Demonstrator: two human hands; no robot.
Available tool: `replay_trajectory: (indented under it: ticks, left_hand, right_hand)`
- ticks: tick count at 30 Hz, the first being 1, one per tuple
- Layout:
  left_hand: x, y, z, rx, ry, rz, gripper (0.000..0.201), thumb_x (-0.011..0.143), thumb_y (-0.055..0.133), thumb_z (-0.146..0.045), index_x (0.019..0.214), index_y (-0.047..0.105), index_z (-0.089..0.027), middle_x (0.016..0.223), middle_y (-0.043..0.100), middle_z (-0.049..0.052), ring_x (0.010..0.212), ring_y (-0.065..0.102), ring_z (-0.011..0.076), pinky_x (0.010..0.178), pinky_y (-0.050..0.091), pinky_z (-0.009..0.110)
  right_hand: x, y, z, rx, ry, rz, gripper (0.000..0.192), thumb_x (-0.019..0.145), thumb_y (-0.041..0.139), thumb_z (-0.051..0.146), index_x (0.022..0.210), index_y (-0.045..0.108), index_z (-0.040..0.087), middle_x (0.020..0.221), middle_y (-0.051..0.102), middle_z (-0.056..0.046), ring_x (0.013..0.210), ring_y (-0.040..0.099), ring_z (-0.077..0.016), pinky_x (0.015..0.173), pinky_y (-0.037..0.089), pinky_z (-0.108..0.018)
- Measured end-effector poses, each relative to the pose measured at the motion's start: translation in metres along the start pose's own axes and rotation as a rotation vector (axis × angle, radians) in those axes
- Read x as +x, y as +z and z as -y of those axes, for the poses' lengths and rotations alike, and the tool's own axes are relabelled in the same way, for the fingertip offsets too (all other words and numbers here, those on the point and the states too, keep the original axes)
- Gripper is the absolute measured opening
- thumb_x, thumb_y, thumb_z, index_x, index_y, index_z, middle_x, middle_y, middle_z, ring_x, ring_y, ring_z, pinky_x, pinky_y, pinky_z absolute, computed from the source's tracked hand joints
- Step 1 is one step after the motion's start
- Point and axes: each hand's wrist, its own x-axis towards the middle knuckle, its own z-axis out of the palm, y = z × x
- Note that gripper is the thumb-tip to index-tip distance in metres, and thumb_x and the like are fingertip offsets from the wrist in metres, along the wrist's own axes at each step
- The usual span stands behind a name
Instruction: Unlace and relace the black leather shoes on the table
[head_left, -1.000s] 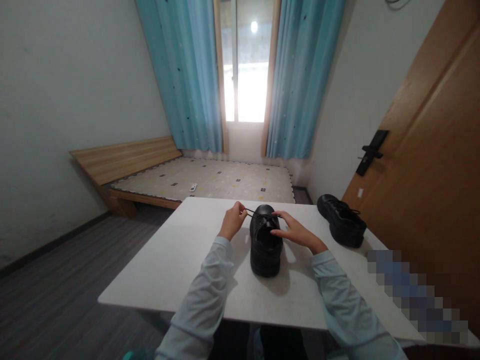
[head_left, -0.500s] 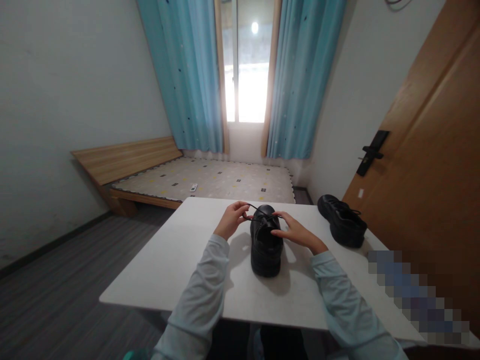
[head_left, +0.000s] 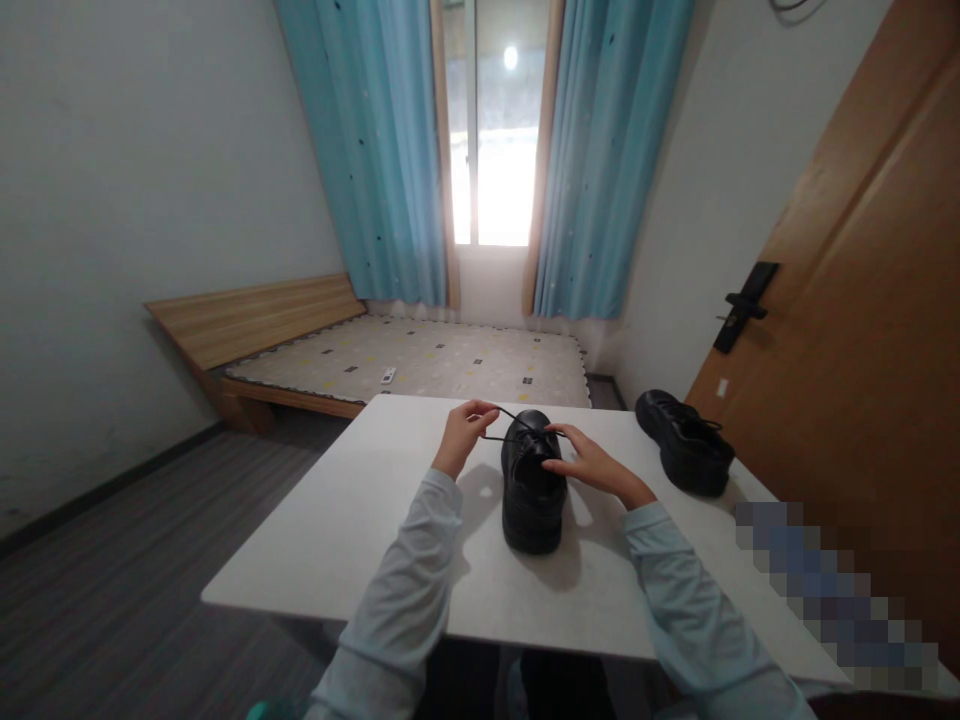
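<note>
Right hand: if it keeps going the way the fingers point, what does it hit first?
The right hand points left across the shoe, fingertips already on its laces; beyond those, probably the left hand, though depth is unclear.

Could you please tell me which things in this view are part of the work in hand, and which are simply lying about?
In hand:
- black shoe at the middle of the table
- its lace, pinched by the left hand
- right hand, resting on the shoe's lacing

Lying about:
- second black shoe at the table's right edge
- small remote on the bed
</note>
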Motion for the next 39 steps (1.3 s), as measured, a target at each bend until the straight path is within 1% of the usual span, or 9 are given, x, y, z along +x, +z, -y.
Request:
replay_trajectory:
  ticks: [9, 15, 21, 24, 28, 31, 34, 36, 39]
  left_hand:
    - [0.008, -0.003, 0.013, 0.203, 0.142, -0.081, 0.026, 0.068, 0.067, -0.038, 0.079, 0.070, -0.015, 0.068, 0.065, 0.003, 0.060, 0.053, 0.0113, 0.058, 0.041, 0.023]
    - [0.005, -0.002, 0.005, 0.258, 0.215, -0.084, 0.024, 0.072, 0.066, -0.037, 0.082, 0.070, -0.016, 0.071, 0.066, 0.002, 0.061, 0.054, 0.0113, 0.059, 0.041, 0.023]
    - [0.002, -0.004, -0.002, 0.354, 0.275, -0.123, 0.021, 0.073, 0.066, -0.037, 0.081, 0.071, -0.019, 0.078, 0.068, 0.004, 0.066, 0.055, 0.0126, 0.064, 0.042, 0.025]
    - [0.001, -0.002, -0.004, 0.289, 0.251, -0.056, 0.023, 0.073, 0.066, -0.038, 0.082, 0.071, -0.018, 0.077, 0.068, 0.004, 0.064, 0.054, 0.0120, 0.062, 0.042, 0.025]
    - [-0.003, 0.000, -0.009, 0.133, 0.212, 0.104, 0.025, 0.072, 0.067, -0.039, 0.081, 0.069, -0.015, 0.079, 0.068, 0.003, 0.066, 0.055, 0.0115, 0.065, 0.043, 0.024]
    - [-0.008, 0.001, -0.014, 0.052, 0.162, 0.236, 0.027, 0.070, 0.070, -0.039, 0.080, 0.068, -0.014, 0.076, 0.067, 0.003, 0.070, 0.057, 0.0128, 0.067, 0.044, 0.025]
    - [-0.011, 0.000, -0.018, 0.031, 0.132, 0.354, 0.027, 0.067, 0.072, -0.038, 0.075, 0.068, -0.013, 0.072, 0.065, 0.003, 0.071, 0.057, 0.0133, 0.066, 0.043, 0.025]
    - [-0.012, 0.000, -0.020, 0.045, 0.150, 0.409, 0.026, 0.067, 0.071, -0.038, 0.070, 0.068, -0.013, 0.071, 0.064, 0.003, 0.070, 0.056, 0.0129, 0.066, 0.042, 0.025]
    - [-0.011, -0.001, -0.020, 0.095, 0.193, 0.458, 0.038, 0.078, 0.058, -0.046, 0.061, 0.068, -0.013, 0.071, 0.063, 0.005, 0.068, 0.054, 0.0126, 0.067, 0.042, 0.025]
  right_hand:
    - [0.001, 0.001, 0.000, 0.000, -0.003, -0.013, 0.058, 0.070, 0.068, 0.045, 0.119, 0.052, 0.019, 0.123, 0.055, -0.012, 0.116, 0.051, -0.0255, 0.101, 0.038, -0.043]
    - [0.001, 0.000, 0.001, -0.005, -0.009, -0.019, 0.057, 0.070, 0.068, 0.044, 0.119, 0.052, 0.019, 0.123, 0.056, -0.012, 0.116, 0.052, -0.0258, 0.101, 0.038, -0.044]
    - [0.001, 0.001, 0.000, 0.001, 0.001, -0.009, 0.057, 0.071, 0.068, 0.044, 0.120, 0.051, 0.020, 0.126, 0.054, -0.012, 0.118, 0.051, -0.0258, 0.103, 0.037, -0.045]
    - [0.001, 0.001, 0.000, 0.009, -0.009, -0.009, 0.057, 0.071, 0.068, 0.044, 0.120, 0.051, 0.020, 0.124, 0.055, -0.012, 0.117, 0.051, -0.0257, 0.103, 0.037, -0.045]
    - [0.000, 0.000, 0.001, -0.014, -0.049, -0.040, 0.056, 0.071, 0.069, 0.044, 0.118, 0.054, 0.020, 0.122, 0.056, -0.011, 0.114, 0.053, -0.0255, 0.100, 0.040, -0.044]
    - [0.000, 0.001, 0.001, -0.050, -0.062, -0.066, 0.054, 0.072, 0.067, 0.048, 0.117, 0.056, 0.021, 0.121, 0.057, -0.010, 0.110, 0.055, -0.0250, 0.094, 0.044, -0.042]
    - [0.000, 0.000, 0.003, -0.067, -0.055, -0.100, 0.049, 0.074, 0.065, 0.050, 0.114, 0.059, 0.022, 0.116, 0.060, -0.010, 0.099, 0.060, -0.0234, 0.086, 0.048, -0.039]
    - [0.001, -0.001, 0.006, -0.053, -0.054, -0.127, 0.042, 0.079, 0.058, 0.049, 0.109, 0.062, 0.020, 0.110, 0.062, -0.010, 0.091, 0.061, -0.0215, 0.081, 0.049, -0.036]
    - [0.002, -0.004, 0.009, -0.008, -0.027, -0.200, 0.035, 0.087, 0.046, 0.046, 0.093, 0.067, 0.019, 0.093, 0.067, -0.009, 0.078, 0.063, -0.0191, 0.073, 0.050, -0.033]
